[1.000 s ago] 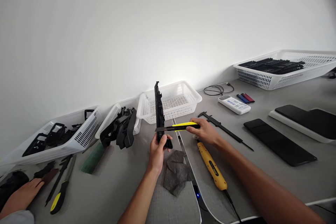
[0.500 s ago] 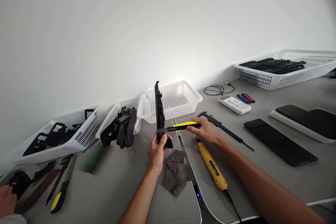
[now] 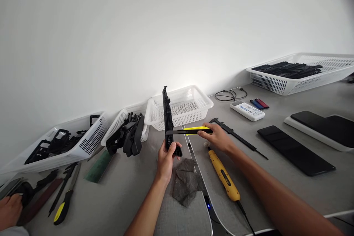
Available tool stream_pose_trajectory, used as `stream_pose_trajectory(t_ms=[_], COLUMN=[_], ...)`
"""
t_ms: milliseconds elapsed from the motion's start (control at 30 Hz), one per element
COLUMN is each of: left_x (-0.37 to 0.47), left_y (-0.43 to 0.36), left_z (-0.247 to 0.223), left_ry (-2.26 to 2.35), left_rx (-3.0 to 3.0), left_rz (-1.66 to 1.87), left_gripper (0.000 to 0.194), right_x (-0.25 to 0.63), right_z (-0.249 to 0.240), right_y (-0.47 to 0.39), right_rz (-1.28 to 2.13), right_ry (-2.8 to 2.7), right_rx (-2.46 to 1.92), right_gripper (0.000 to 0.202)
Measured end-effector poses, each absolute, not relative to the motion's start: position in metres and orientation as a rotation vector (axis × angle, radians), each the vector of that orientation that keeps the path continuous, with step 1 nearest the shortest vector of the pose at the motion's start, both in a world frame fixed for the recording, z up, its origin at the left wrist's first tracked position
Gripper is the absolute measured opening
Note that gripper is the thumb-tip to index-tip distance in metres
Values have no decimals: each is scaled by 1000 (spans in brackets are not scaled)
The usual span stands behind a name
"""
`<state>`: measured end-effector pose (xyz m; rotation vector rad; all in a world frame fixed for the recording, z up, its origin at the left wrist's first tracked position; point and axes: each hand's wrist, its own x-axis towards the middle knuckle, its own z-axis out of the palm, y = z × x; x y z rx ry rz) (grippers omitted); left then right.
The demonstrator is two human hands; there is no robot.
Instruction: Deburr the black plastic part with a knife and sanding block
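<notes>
My left hand (image 3: 166, 158) is closed around the lower end of a long, narrow black plastic part (image 3: 168, 118), which stands nearly upright above the table. In my right hand (image 3: 217, 137) is a yellow and black utility knife (image 3: 193, 131), its blade pointing left. The blade lies across the edge of the black part, a little above my left thumb. Below my hands, a crumpled dark grey cloth (image 3: 186, 182) lies on the table. A yellow corded rotary tool (image 3: 223, 175) rests under my right forearm.
White baskets (image 3: 193, 118) line the wall; some hold black plastic parts. A caliper (image 3: 235, 134), a dark phone-like slab (image 3: 295, 149) and a white device (image 3: 247, 110) lie to the right. At left are a file (image 3: 66, 199), a green sheet (image 3: 99, 166) and another person's hand (image 3: 10, 210).
The knife blade has shifted slightly up along the black part, with my right hand. My left hand stays put. The other person's hand at far left has moved slightly.
</notes>
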<state>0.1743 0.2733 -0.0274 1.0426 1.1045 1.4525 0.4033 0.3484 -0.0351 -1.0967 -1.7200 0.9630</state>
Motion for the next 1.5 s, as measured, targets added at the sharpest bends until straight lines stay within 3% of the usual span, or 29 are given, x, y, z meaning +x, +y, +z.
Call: stream_pose_trajectory(t_ms=[1500], left_x=[174], left_y=[274], left_z=[-26], left_ry=[1064], left_rx=[1008], left_rz=[1467], left_gripper=[39], right_x=[403], right_z=[-36], right_y=[350], right_rz=[996], right_ry=[-1687], right_rx=[-1098], right_gripper=[36])
